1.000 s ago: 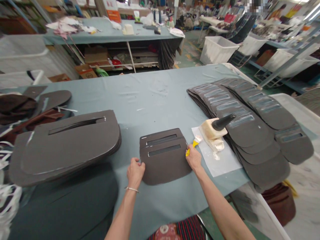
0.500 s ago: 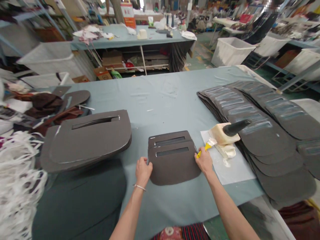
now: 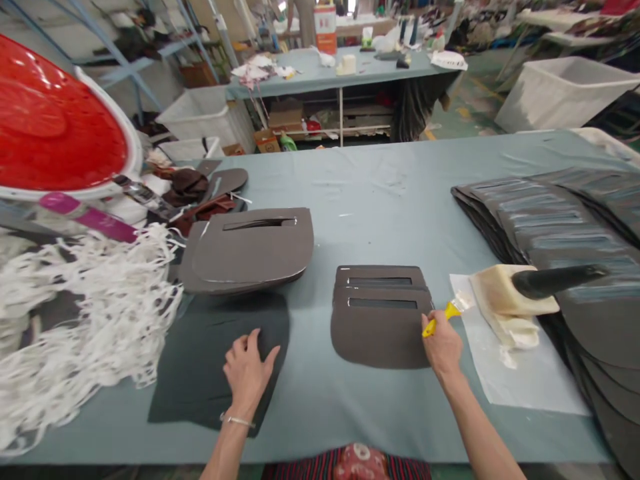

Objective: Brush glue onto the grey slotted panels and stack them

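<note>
In my right hand is a yellow-handled brush with white paste on its bristles. That hand is beside the right edge of two overlapping dark grey slotted panels lying flat. My left hand, its fingers spread, is over a dark, thin sheet material; whether it touches cannot be told. Behind it sits a stack of larger grey slotted panels. To the right, a cream container with a black handle lies on its side on a white sheet, thick white paste at its mouth.
Many overlapping grey panels fan out at the right. White strips heap at the left, below a red basin with a white rim. Another table and white bins stand farther back.
My left hand has left the left edge of the slotted panels and moved left over the dark sheet, fingers opening. My right hand keeps the brush. The view has turned left.
</note>
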The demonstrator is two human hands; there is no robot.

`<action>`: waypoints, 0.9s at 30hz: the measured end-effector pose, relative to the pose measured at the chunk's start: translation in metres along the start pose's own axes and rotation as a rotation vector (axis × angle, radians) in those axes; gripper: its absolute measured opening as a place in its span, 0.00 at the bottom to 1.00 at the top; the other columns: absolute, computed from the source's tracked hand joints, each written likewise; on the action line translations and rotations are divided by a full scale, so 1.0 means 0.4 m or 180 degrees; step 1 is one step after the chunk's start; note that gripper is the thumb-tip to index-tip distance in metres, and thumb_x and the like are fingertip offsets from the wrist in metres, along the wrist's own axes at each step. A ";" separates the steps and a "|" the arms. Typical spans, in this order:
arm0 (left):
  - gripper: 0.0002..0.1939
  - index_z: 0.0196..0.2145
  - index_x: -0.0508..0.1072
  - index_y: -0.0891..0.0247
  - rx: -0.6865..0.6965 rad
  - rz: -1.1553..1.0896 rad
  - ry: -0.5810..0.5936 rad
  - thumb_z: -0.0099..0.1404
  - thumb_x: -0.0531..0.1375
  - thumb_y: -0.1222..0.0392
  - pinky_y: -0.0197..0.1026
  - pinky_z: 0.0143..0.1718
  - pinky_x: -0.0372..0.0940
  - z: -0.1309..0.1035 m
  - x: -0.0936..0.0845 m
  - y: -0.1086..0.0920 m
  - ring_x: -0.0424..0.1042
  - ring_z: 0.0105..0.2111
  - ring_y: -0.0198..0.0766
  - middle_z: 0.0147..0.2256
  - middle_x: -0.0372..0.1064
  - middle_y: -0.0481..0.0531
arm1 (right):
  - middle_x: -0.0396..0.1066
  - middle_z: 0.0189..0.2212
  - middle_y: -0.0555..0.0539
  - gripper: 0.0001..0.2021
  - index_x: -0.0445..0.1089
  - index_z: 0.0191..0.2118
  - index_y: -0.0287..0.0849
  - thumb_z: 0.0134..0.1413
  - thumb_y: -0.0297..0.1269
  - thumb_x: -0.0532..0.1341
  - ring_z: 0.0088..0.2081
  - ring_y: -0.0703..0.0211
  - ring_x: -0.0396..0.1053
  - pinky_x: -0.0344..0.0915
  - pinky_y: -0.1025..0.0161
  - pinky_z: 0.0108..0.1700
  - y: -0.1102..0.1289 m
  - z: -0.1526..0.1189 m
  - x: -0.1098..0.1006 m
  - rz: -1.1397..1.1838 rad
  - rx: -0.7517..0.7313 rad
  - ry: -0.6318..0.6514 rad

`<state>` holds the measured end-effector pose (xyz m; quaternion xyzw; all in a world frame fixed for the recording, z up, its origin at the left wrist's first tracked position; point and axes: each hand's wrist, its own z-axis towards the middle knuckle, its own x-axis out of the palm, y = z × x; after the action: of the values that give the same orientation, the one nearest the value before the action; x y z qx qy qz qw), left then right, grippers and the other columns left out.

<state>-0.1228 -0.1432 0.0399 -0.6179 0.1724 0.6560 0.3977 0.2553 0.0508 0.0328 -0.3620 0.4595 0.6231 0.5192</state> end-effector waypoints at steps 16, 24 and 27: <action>0.16 0.48 0.68 0.58 0.0726 -0.1729 0.0440 0.66 0.51 0.52 0.47 0.49 0.63 -0.115 -0.004 -0.149 0.67 0.47 0.41 0.45 0.69 0.54 | 0.59 0.27 0.53 0.02 0.58 0.32 0.44 0.54 0.34 0.53 0.27 0.64 0.58 0.57 0.68 0.32 0.516 -0.205 -0.062 0.3096 -0.0992 0.1200; 0.24 0.60 0.57 0.58 0.1794 -0.0688 0.0592 0.67 0.50 0.55 0.55 0.58 0.52 -0.152 0.060 -0.145 0.50 0.62 0.46 0.59 0.58 0.56 | 0.62 0.32 0.49 0.06 0.57 0.37 0.43 0.54 0.37 0.54 0.32 0.60 0.63 0.61 0.64 0.37 0.135 -0.150 -0.050 0.2107 -0.0345 0.0442; 0.25 0.61 0.56 0.57 0.2284 -0.0484 0.0812 0.66 0.50 0.55 0.55 0.59 0.52 -0.205 0.082 -0.194 0.48 0.63 0.46 0.61 0.55 0.54 | 0.63 0.33 0.47 0.06 0.57 0.37 0.43 0.53 0.37 0.53 0.33 0.57 0.65 0.62 0.61 0.37 -0.010 -0.146 -0.024 0.1576 -0.0317 0.0356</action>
<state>-0.0078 -0.1434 0.0147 -0.5272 0.3927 0.4405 0.6114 0.2595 -0.0075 0.0226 -0.2975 0.5309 0.7321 0.3061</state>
